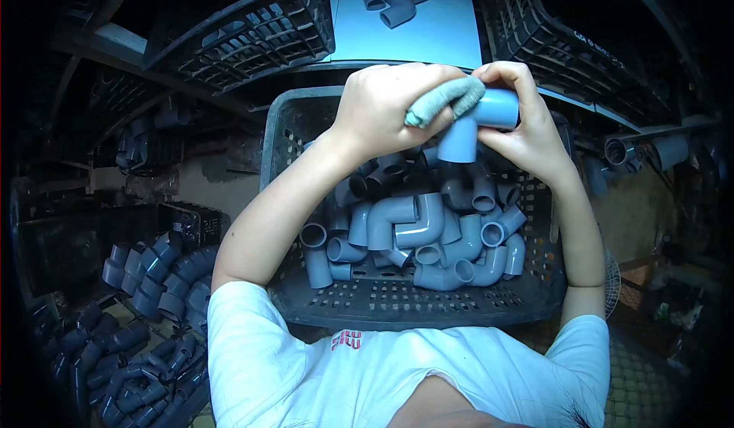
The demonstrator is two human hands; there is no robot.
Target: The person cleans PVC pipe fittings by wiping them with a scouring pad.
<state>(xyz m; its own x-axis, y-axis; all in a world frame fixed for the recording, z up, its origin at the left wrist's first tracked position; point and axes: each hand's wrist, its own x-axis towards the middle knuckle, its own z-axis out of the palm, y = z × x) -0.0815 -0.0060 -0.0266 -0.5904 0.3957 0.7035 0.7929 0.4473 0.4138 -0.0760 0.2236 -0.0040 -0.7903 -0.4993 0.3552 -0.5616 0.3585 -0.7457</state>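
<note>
near crate rim (304, 93), elbow (463, 136) held

Smooth plastic with a soft satin sheen marks the held elbow fitting (459, 139), while the wiping-sized green cloth (442, 104) pressed to it shows a matt, rough, fuzzy texture. Below, the heaped fittings (419, 227) are smooth grey plastic, bright highlights glossing their curves. The perforated plastic crate (284, 160) looks dull and scuffed. The pale table (355, 42) appears smooth; the white shirt (336, 378) is soft, matt fabric with a red print.
</note>
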